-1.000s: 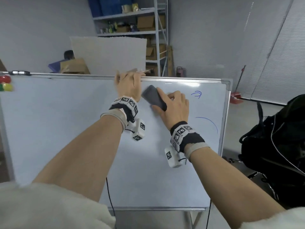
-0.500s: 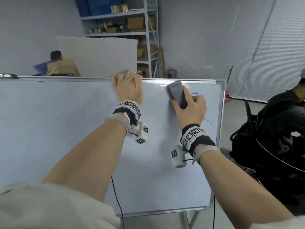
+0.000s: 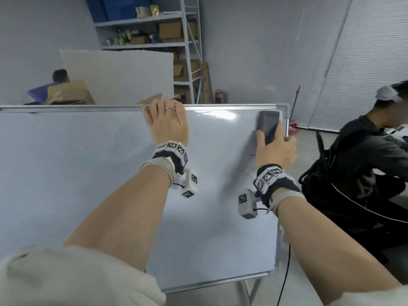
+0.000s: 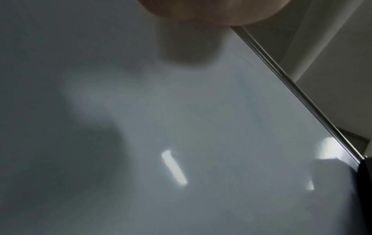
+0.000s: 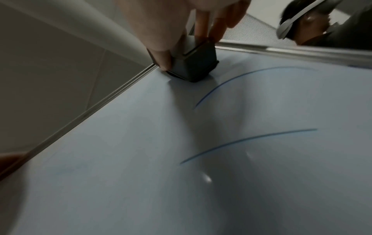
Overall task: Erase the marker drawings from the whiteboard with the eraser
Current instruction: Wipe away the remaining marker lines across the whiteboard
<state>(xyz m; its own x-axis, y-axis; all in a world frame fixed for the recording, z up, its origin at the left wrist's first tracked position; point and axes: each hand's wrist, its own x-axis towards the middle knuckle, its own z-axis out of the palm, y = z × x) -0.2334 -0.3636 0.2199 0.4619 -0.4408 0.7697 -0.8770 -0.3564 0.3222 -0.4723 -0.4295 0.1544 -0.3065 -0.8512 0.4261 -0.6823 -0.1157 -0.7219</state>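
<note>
The whiteboard point(image 3: 88, 173) stands upright in front of me. My right hand point(image 3: 273, 149) grips a dark grey eraser point(image 3: 268, 124) and presses it flat on the board at the top right corner, against the metal frame. In the right wrist view the eraser point(image 5: 193, 66) sits in that corner, thumb and fingers point(image 5: 201, 23) pinching its sides. Two blue marker curves point(image 5: 251, 74) point(image 5: 247, 143) lie on the board just below it. My left hand point(image 3: 165, 122) holds the board's top edge near the middle, fingers curled over the frame. The left wrist view shows bare board point(image 4: 181, 127).
A person in black point(image 3: 364, 162) sits close beside the board's right edge, with a black backpack point(image 3: 320, 173). Behind the board stand a pale panel point(image 3: 117, 78), a metal shelf with boxes point(image 3: 176, 40) and another person point(image 3: 59, 76). A black cable point(image 3: 284, 272) hangs under my right arm.
My right hand has slid the eraser rightward and up along the board's top into the right corner, over the small blue scribble. The left hand has stayed on the top edge.
</note>
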